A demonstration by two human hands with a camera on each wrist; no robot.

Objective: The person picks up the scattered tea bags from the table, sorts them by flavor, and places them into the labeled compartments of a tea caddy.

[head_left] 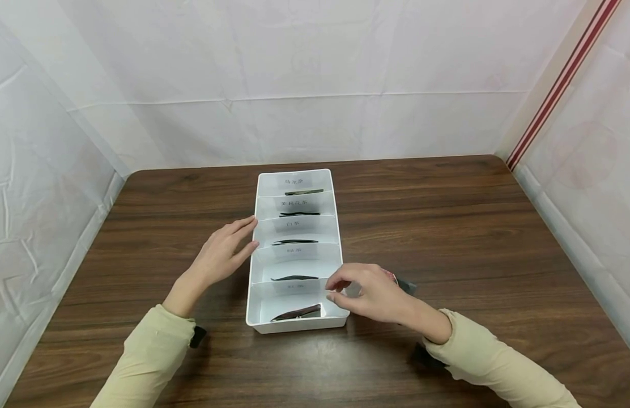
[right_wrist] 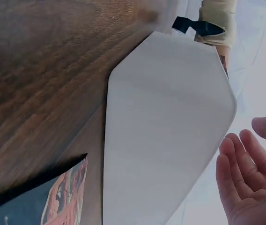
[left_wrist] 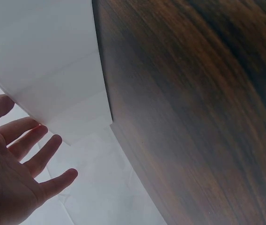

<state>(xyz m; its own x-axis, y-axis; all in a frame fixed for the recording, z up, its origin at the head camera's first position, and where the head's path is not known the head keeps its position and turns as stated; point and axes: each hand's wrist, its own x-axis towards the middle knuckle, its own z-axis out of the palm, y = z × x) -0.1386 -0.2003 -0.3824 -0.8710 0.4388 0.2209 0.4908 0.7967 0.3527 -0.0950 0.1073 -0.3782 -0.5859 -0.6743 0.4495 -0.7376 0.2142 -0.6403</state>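
Note:
A long white box (head_left: 301,326) with several compartments stands on the wooden table, handwritten labels on its inner walls. Slim dark packets stand on edge inside, among them a maroon one (head_left: 296,313) in the front compartment and a greenish one (head_left: 303,192) in the back. My left hand (head_left: 220,252) has its fingers extended, tips at the box's left rim. Over the right rim by the front compartment is my right hand (head_left: 371,289), fingers loosely bent and thumb apart, holding nothing visible. A dark packet with a reddish picture (right_wrist: 65,197) lies right of the box, mostly hidden beneath that hand in the head view.
The brown table (head_left: 447,226) extends on both sides of the box. White sheeting (head_left: 305,124) hangs behind and at the sides, with a red-striped strip (head_left: 565,85) in the right corner. Black straps show at both wrists.

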